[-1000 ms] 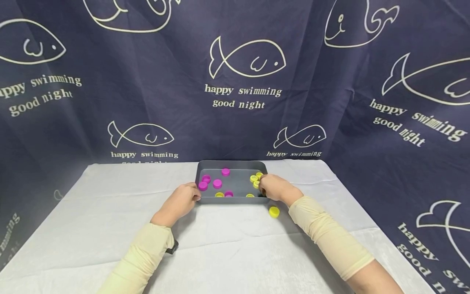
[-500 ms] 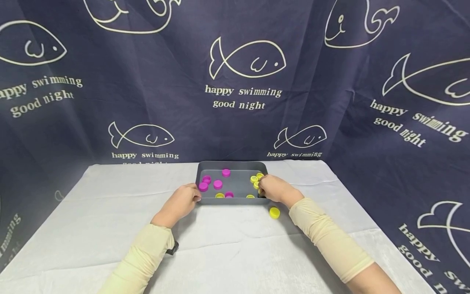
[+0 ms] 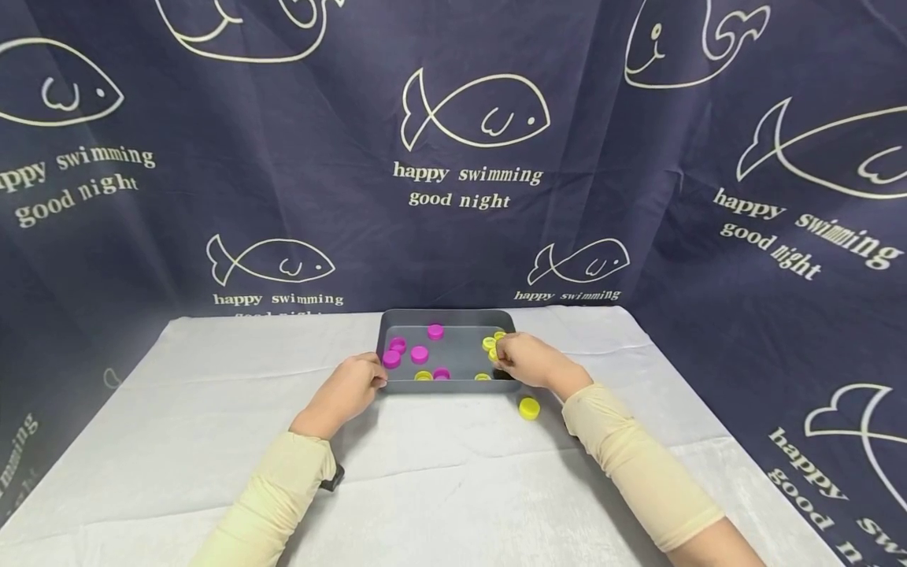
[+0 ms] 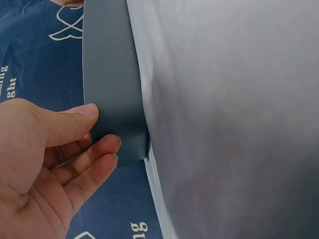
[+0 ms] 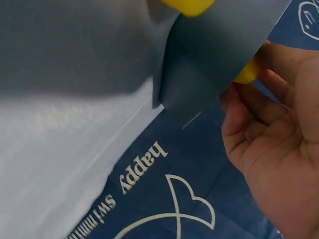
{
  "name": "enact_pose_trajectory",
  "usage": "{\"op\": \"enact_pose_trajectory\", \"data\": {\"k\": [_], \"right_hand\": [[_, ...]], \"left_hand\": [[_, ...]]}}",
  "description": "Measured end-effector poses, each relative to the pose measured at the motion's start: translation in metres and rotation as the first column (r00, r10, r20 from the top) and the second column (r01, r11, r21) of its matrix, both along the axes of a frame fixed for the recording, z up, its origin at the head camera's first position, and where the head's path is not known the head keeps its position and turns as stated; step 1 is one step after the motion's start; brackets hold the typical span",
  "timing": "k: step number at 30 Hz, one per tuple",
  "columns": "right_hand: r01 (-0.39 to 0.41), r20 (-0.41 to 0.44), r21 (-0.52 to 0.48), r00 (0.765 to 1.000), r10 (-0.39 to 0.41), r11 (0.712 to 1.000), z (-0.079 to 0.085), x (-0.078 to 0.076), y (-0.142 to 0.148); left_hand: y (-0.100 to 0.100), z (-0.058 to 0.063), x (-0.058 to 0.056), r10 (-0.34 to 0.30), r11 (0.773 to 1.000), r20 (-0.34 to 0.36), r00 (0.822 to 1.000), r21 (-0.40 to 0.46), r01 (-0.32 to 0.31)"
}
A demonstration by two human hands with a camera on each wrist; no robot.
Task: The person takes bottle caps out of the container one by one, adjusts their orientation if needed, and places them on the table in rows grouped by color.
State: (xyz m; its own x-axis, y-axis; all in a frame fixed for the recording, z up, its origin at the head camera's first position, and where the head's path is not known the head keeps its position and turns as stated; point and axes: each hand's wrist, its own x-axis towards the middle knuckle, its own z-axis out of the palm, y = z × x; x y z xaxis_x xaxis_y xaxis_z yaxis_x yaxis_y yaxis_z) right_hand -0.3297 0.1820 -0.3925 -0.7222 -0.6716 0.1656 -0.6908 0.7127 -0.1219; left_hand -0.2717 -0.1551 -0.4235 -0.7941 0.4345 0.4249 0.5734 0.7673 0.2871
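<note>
A dark grey tray (image 3: 453,387) holds several magenta bottle caps (image 3: 420,354) on its left side and yellow bottle caps (image 3: 489,344) mostly at the right. My left hand (image 3: 352,387) grips the tray's near left corner; in the left wrist view the thumb lies on the rim and curled fingers press the outer wall. Over the tray's right end, my right hand (image 3: 533,362) pinches a yellow bottle cap (image 5: 247,72), seen between thumb and fingers in the right wrist view. The tray's wall partly hides that cap there.
One yellow cap (image 3: 528,408) lies on the white tablecloth (image 3: 439,488), just outside the tray's near right corner. A dark blue curtain (image 3: 475,260) with fish drawings hangs behind and at both sides of the table.
My right hand has shifted slightly left, further over the tray, and covers more of the yellow caps there. The left hand keeps its hold on the corner.
</note>
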Motion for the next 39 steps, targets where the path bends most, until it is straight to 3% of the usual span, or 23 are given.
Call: {"op": "enact_pose_trajectory", "data": {"k": [6,15,23,27,33,39], "right_hand": [[0.035,0.048,-0.118,0.998,-0.030,0.992,0.001,0.010,-0.001],[-0.004,0.068,-0.185,0.998,0.016,0.983,0.000,0.019,0.002],[0.029,0.141,-0.308,0.990,0.016,0.951,0.002,0.036,0.005],[0.018,0.125,-0.379,0.992,0.032,0.925,0.003,0.042,0.006],[-0.021,0.068,-0.413,0.996,0.054,0.911,0.005,0.049,0.010],[0.025,0.133,-0.402,0.991,0.031,0.915,0.000,0.054,0.014]], "left_hand": [[0.001,0.002,0.000,0.005,1.000,0.003,1.000,-0.001,-0.005],[0.000,0.001,0.000,0.005,1.000,0.029,1.000,-0.008,-0.005],[0.000,0.003,0.001,-0.001,1.000,0.024,1.000,-0.010,0.002],[0.000,0.003,0.001,-0.001,1.000,0.022,1.000,-0.015,0.001],[0.001,0.003,0.001,0.002,1.000,0.011,1.000,-0.016,-0.002],[0.001,0.003,0.001,-0.001,1.000,0.021,1.000,-0.017,0.002]]}}
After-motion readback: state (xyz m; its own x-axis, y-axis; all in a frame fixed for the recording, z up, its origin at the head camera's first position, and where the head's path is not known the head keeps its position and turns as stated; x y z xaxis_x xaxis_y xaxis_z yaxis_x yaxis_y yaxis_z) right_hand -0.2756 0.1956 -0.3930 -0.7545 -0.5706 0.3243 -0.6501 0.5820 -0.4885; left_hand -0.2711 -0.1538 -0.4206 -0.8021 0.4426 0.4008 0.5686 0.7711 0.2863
